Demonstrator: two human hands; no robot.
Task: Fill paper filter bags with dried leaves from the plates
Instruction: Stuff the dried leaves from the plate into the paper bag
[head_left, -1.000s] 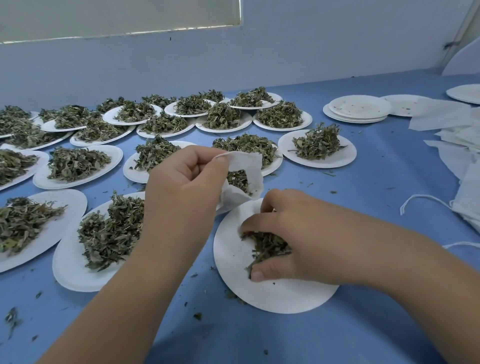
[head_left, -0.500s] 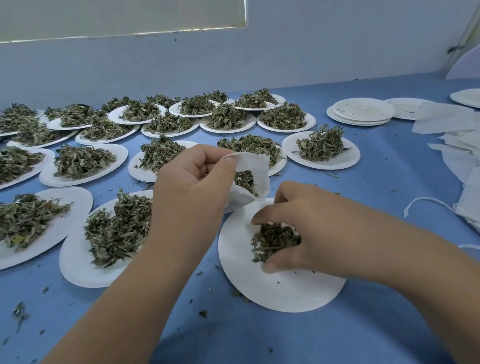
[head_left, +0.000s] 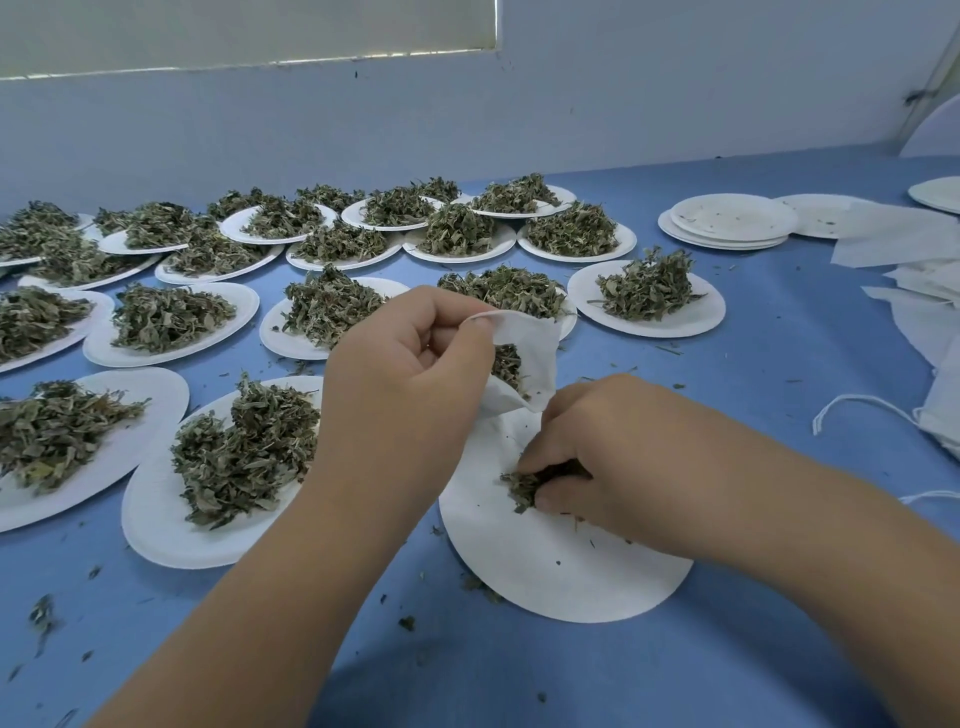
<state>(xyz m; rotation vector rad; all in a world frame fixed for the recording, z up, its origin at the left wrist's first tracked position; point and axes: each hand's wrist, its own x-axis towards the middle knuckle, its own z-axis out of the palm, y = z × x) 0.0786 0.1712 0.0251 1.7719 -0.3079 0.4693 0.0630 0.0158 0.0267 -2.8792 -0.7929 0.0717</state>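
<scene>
1. Nearest, the blue tabletop carries a round white paper plate that is almost bare, with only crumbs scattered on it.
2. On that plate's far half, the right hand lies low with fingers and thumb curled round a small clump of dried green leaves.
3. Just beyond it and to the left, the left hand pinches the rim of a white paper filter bag and holds its mouth open. Leaves already show inside. The hands are near each other but apart.
4. The bag hangs from that pinch down to the plate's far edge, its long axis roughly upright and its mouth facing the right hand. The clump likely needs only a short lift, up and away. The right hand is nearer the leaves, while the left hand steadies the bag.
5. Left of the arms sits a heaped white paper plate, with many more heaped plates in rows behind it.
6. Far right, a stack of empty white plates lies beside loose flat white filter bags.
</scene>
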